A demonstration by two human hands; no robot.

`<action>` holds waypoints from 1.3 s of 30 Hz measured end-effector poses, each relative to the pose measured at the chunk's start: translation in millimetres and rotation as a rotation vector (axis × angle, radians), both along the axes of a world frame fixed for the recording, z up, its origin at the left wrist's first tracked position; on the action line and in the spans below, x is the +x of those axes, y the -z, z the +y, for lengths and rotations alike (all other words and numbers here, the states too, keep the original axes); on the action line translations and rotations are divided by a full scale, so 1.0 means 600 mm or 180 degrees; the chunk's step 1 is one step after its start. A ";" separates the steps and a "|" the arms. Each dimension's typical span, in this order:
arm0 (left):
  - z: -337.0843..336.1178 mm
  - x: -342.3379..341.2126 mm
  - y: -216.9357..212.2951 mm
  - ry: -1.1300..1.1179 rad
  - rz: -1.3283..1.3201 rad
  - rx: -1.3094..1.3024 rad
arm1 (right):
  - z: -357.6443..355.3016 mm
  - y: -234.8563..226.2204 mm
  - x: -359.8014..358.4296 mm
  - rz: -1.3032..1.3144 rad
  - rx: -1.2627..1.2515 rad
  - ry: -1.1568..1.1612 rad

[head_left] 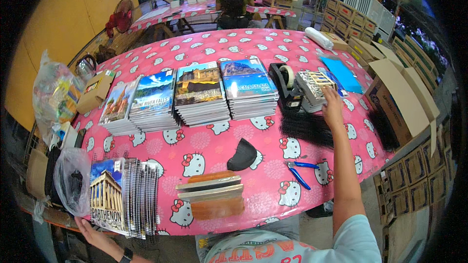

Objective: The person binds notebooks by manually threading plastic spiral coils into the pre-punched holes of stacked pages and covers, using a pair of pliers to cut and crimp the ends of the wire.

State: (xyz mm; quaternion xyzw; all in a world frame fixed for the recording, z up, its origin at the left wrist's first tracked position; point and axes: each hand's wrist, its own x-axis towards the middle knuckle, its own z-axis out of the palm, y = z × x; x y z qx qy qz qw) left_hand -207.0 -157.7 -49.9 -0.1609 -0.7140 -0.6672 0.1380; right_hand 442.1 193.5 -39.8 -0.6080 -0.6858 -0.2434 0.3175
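Note:
My right hand [332, 106] reaches to a small stack of notebooks [310, 87] at the right, its fingers stretched onto the stack's right side. My left hand [90, 234] is at the table's near left edge, fingers apart, beside a row of spiral-bound notebooks [108, 199] whose front cover shows a columned temple. Farther back stand several notebook stacks [202, 90] with landscape and building covers. Black plastic binding spirals [307, 129] lie just in front of the right stack. Blue-handled cutters [302, 173] rest apart from both hands.
A black tape dispenser [286, 87] stands beside the right stack. Nearer me lie a black cloth piece [242, 155] and brown wooden-looking strips [212, 190]. Open cartons [397, 95] flank the right side; plastic bags [73, 180] the left. Another person [231, 0] sits at a far table.

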 end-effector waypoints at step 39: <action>0.181 0.311 -0.098 0.4676 -0.0312 -0.0054 | -0.293 0.009 -0.292 0.2548 -0.1757 -0.3237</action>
